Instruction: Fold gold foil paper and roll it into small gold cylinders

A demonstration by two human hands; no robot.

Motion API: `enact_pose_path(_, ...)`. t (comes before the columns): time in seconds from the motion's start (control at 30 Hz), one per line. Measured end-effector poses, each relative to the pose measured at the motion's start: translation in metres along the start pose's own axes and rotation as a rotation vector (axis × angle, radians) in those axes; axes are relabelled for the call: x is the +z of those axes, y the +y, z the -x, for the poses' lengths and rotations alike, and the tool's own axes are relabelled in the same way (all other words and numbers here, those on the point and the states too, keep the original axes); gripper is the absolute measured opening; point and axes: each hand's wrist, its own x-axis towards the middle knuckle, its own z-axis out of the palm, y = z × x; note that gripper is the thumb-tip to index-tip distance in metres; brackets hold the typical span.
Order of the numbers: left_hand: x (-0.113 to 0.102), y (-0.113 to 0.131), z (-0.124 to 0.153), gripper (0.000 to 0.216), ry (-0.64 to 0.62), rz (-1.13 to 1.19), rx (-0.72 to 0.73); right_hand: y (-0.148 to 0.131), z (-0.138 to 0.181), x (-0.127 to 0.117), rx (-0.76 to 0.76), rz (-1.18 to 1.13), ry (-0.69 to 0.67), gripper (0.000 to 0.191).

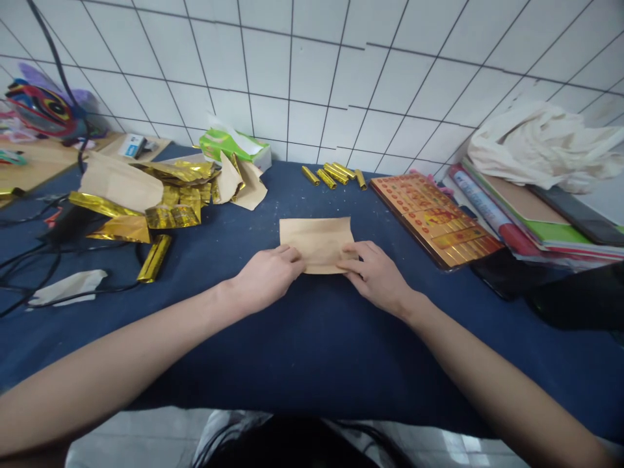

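A small sheet of brown paper (319,237) lies on the dark blue tablecloth in front of me, its plain side up. My left hand (270,276) grips the near left corner, fingers curled. At the near right corner my right hand (375,273) pinches the same sheet between thumb and fingers. Whatever is under the paper is hidden. Several short gold foil rolls (336,173) rest by the wall beyond the sheet. To the left, one larger gold roll (155,258) lies by itself.
Gold foil and brown paper scraps (121,188) are heaped on the left beside black cables (29,279). Behind them sits a green tissue pack (234,144). A stack of orange-gold printed sheets (433,218) lies right, near books (550,227) topped by a white cloth bag (546,146).
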Motion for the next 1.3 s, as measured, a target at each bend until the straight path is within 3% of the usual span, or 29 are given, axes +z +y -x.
enact_pose_path(0.43, 0.006, 0.008, 0.011, 0.02, 0.095, 0.041, 0.072, -0.023, 0.002, -0.005, -0.075, -0.2, -0.055, 0.018)
enact_pose_path(0.73, 0.001, 0.008, 0.013, 0.015, 0.002, 0.128, 0.013, -0.029, 0.003, -0.007, -0.03, -0.33, -0.131, 0.018)
enact_pose_path(1.03, -0.004, 0.004, 0.01, 0.017, -0.111, 0.252, -0.15, -0.03, -0.001, -0.009, 0.283, -0.464, -0.257, 0.014)
enact_pose_path(1.3, -0.004, 0.004, 0.011, 0.016, -0.103, 0.279, -0.151, -0.032, -0.003, -0.01, 0.429, -0.554, -0.287, 0.016)
